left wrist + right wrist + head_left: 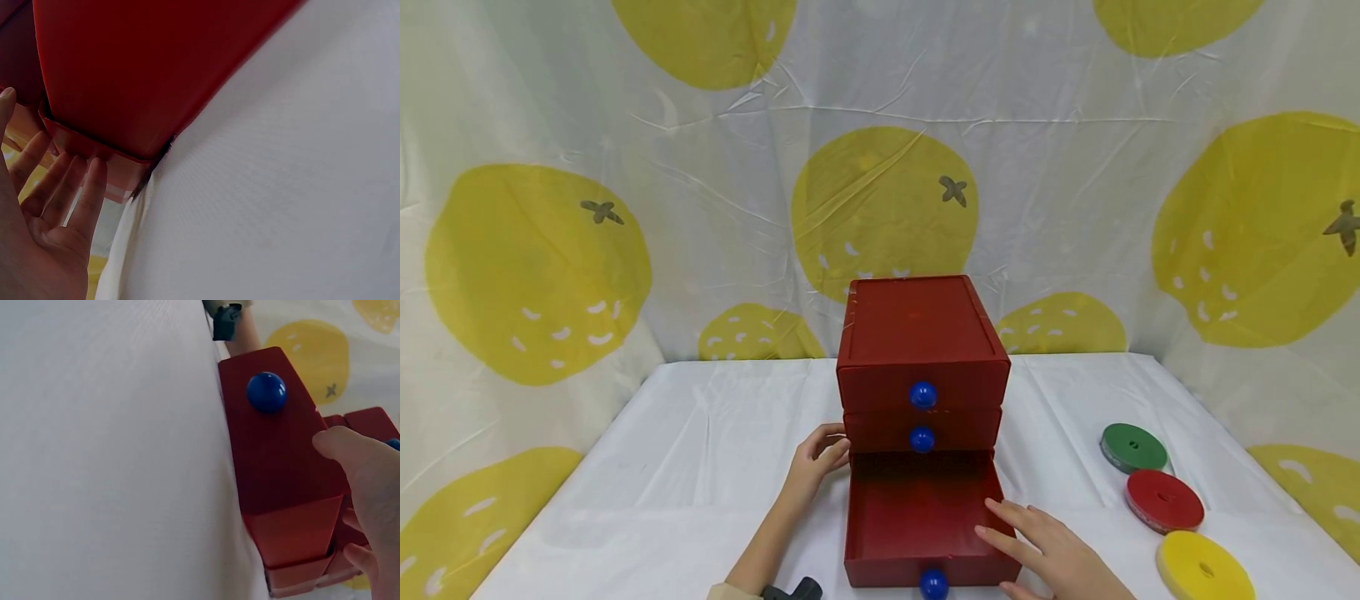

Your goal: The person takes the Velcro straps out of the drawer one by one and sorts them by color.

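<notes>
A red chest of drawers (923, 321) with blue round knobs stands at the middle of the table, its bottom drawer (917, 525) pulled out toward me. No object shows on that drawer's visible floor. My left hand (820, 457) is at the chest's left side; in the left wrist view its fingers (94, 194) reach up to the red casing, fairly straight. Over the drawer's right wall is my right hand (1048, 550), fingers spread and reaching inward. From the right wrist, the thumb (340, 442) lies near the top of the drawer front, beside its blue knob (267, 392).
To the right lie three flat rolls, one green (1133, 448), one red (1164, 500) and one yellow (1205, 567). A white cloth (737, 417) covers the table. Behind hangs a curtain (715, 217) printed with yellow fruit.
</notes>
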Demonstrator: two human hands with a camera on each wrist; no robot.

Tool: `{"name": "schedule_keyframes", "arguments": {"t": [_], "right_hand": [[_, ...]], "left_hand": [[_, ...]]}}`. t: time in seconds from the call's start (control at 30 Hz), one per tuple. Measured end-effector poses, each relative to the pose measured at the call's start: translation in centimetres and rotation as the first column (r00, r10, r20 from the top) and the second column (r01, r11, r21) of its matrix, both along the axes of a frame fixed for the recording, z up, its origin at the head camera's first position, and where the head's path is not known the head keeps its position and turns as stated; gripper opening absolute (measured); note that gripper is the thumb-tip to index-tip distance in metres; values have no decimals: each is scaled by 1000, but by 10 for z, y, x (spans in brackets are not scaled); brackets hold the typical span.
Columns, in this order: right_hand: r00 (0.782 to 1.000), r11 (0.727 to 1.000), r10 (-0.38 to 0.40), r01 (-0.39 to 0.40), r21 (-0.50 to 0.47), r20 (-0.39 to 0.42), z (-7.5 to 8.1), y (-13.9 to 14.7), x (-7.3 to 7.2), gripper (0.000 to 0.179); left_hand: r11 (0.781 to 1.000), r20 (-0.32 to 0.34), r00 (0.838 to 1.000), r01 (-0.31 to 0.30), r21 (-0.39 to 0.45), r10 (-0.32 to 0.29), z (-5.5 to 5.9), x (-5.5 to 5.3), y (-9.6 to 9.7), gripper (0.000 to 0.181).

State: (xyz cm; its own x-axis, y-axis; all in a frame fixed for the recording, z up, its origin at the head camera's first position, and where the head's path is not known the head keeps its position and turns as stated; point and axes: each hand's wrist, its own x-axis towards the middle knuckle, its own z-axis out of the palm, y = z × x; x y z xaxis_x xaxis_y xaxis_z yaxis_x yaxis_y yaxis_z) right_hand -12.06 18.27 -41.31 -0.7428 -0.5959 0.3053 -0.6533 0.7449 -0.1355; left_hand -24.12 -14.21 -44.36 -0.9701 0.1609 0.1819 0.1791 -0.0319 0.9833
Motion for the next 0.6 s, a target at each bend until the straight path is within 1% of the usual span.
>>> {"name": "schedule_keyframes", "arguments": {"t": [0.03,0.07,0.2,0.3,0.5,0.6], "right_hand": [[1000,1000,9,-10,14,22,0,-1,0,63],[999,999,25,-26,24,24,0,-1,0,62],[996,995,79,-77,59,-36,-3,-1,-1,59],[991,993,97,-90,77,-89,-6,0,-2,59],[984,992,128,-125,33,-125,-8,-1,-2,70],[976,986,164,-163,15,-144,-8,-2,-2,69]], "left_hand": [[1000,-2,1000,-1,-1,1,0,0,0,28],[1000,-5,1000,1,-1,-1,0,0,0,28],[1000,-5,1000,4,-1,-4,0,0,0,27],[1000,-3,1000,8,1,-8,1,0,0,28],[1000,-8,1000,5,-3,-5,1,1,0,29],[1000,-2,1000,3,6,-3,1,0,1,28]]}}
